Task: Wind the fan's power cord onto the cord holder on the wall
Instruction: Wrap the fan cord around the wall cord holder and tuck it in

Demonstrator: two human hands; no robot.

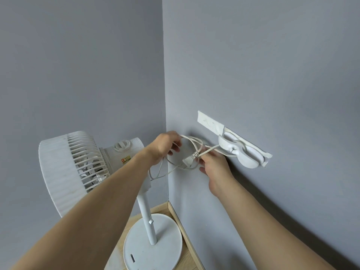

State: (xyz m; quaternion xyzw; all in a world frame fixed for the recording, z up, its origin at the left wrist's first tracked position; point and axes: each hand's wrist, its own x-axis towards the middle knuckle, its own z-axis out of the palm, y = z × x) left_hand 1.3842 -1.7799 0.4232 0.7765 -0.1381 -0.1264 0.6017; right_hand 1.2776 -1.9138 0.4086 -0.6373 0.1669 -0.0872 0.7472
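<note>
A white pedestal fan [66,168] stands in the room's corner on a round base [153,244]. Its white power cord [191,142] hangs in loose loops between my hands, just left of the white cord holder [241,152] on the right-hand wall. A stretch of cord runs from my right hand into the holder's slot. My left hand [165,147] grips the top of the loops. My right hand [214,164] pinches the cord close to the holder. The white plug [188,161] dangles between both hands.
The holder is stuck to a white strip [210,123] taped on the grey wall. The wall corner [165,94] runs straight down behind the cord. A wooden floor and skirting board [187,236] lie beneath the fan base.
</note>
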